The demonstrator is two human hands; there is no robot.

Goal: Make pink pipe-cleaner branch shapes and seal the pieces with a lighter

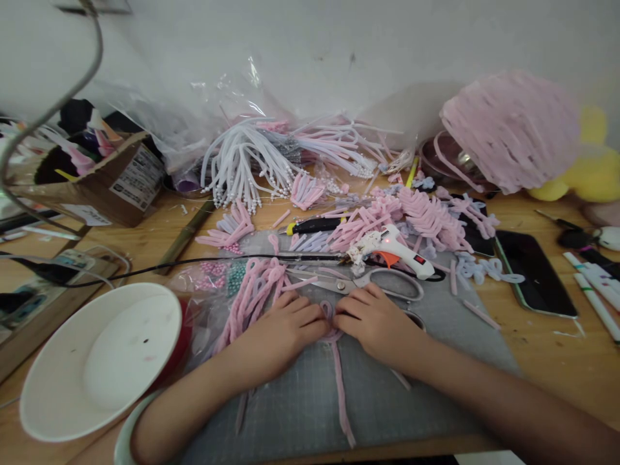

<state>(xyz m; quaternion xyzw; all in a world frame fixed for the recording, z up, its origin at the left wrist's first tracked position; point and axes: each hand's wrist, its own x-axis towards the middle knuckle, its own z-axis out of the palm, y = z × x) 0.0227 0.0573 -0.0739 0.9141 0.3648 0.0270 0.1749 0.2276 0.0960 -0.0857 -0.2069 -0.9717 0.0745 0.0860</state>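
A pink pipe cleaner (pixel 341 394) is bent into a small loop between my hands, its tail hanging down over the grey cutting mat (pixel 397 420). My left hand (pixel 295 329) pinches the loop from the left, and my right hand (pixel 375 326) pinches it from the right, fingers closed on both sides. Just beyond the fingertips lie large scissors (pixel 387 284), partly covered by my right hand. Behind them rests a white glue gun (pixel 404 252) with an orange trigger and a small red light. Left of my left hand is a bundle of twisted pink pipe cleaners (pixel 247 297).
A white bowl (pixel 121 349) stands at the left, near a power strip (pixel 62 284) and a cardboard box (pixel 126 174). White pipe cleaners (pixel 247 155) pile up by the wall. A phone (pixel 535 274), markers (pixel 598 303) and a pink fuzzy dome (pixel 513 129) are at the right. A black cord (pixel 194 261) crosses the table.
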